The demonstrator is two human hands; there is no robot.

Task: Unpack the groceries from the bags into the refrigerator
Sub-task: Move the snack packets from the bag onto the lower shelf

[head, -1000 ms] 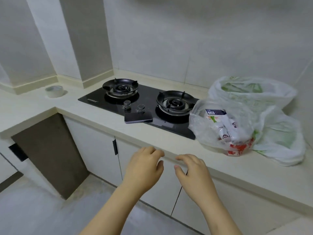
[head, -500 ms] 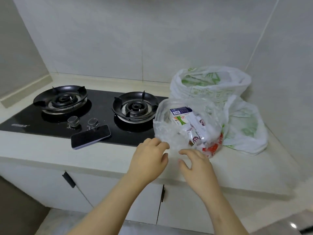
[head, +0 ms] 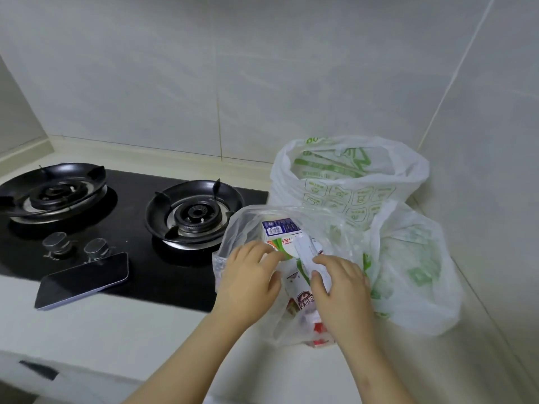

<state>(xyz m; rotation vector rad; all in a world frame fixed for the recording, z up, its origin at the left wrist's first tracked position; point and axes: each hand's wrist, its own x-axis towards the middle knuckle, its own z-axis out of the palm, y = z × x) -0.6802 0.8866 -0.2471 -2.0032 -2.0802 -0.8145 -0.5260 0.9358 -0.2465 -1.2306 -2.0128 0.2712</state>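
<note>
A clear plastic bag [head: 243, 228] lies on the counter to the right of the hob, with milk cartons [head: 280, 228] and red-printed packs showing through it. My left hand [head: 249, 282] grips the plastic on the bag's left side. My right hand [head: 342, 293] pinches the plastic and a white carton at the bag's middle. Behind and to the right stands a white bag with green print [head: 350, 182], its mouth open; its contents are hidden. No refrigerator is in view.
A black two-burner gas hob [head: 131, 199] fills the left of the pale counter [head: 145, 330], and a dark phone [head: 84, 278] lies on its front edge. Tiled walls close off the back and the right side.
The view has swung right and come closer to the bags. Both hands moved forward from the counter's front edge onto the clear bag and took hold of its plastic.
</note>
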